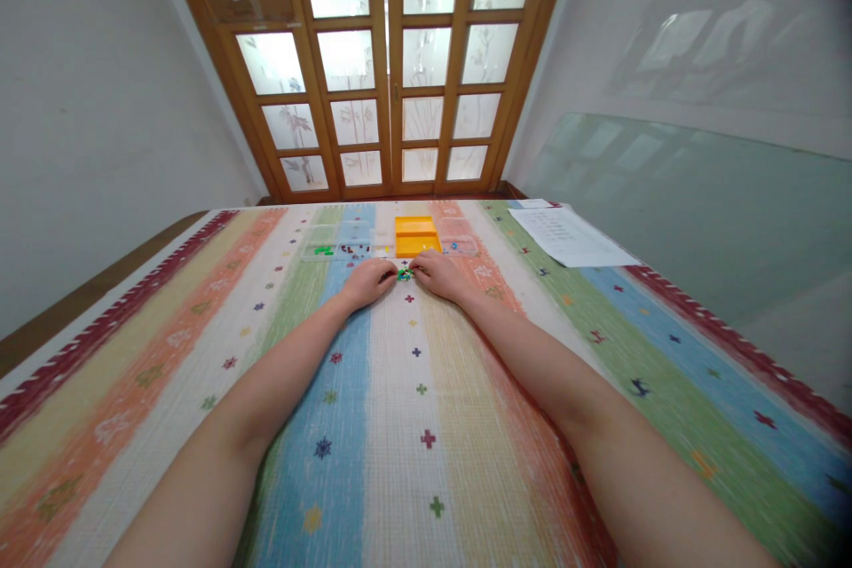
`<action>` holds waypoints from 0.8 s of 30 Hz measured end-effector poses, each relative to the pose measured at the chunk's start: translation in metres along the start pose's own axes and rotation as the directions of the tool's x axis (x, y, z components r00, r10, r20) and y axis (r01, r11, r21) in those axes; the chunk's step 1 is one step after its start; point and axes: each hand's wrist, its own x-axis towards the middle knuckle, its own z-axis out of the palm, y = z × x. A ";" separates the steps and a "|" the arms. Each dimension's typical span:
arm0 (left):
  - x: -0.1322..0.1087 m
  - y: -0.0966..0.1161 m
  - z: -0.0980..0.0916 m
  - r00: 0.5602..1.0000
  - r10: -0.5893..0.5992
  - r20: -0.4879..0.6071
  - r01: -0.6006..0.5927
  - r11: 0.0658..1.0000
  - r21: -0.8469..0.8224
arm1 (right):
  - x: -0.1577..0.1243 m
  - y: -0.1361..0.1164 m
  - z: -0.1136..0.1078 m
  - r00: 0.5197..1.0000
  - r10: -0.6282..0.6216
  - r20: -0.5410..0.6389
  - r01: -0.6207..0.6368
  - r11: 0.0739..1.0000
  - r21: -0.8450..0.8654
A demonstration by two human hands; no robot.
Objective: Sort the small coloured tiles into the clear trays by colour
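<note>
A small pile of tiny coloured pieces (405, 275), mostly green with some other colours, lies on the striped cloth between my hands. My left hand (370, 283) rests at its left side, fingers bent together and fingertips touching the edge of the pile. From the right, my right hand (435, 274) reaches in with its fingers curled and pressed together at the pile. Whatever either hand pinches is too small to make out. Just beyond the hands stands a yellow two-part tray (415, 234).
Left of the yellow tray, a clear divided box (308, 247) holds green pieces (324, 250) and dark pieces (356, 248). Another clear box (467, 235) with a few blue pieces (454, 246) sits to its right. Printed paper (565, 235) lies at the table's far right. Beyond are glazed wooden doors (388, 62).
</note>
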 end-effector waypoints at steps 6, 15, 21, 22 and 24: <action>-0.001 0.001 -0.003 0.999 -0.046 -0.020 0.046 0.999 0.015 | 0.001 -0.002 -0.001 1.000 0.006 -0.005 -0.006 1.000 -0.004; 0.000 0.002 0.001 0.999 0.035 -0.018 -0.036 0.998 -0.050 | 0.000 -0.001 0.000 0.999 -0.025 -0.047 0.025 1.000 0.000; 0.000 -0.006 0.000 0.995 -0.041 -0.090 0.043 0.999 0.011 | 0.002 -0.013 -0.001 0.984 -0.179 0.011 0.179 0.979 -0.099; 0.000 -0.009 0.001 0.991 -0.067 -0.117 0.070 0.997 0.018 | 0.002 -0.016 -0.002 0.979 -0.203 0.021 0.204 0.973 -0.107; 0.000 -0.016 0.001 0.981 -0.107 -0.159 0.112 0.993 0.026 | 0.002 -0.021 -0.002 0.968 -0.245 0.049 0.249 0.961 -0.117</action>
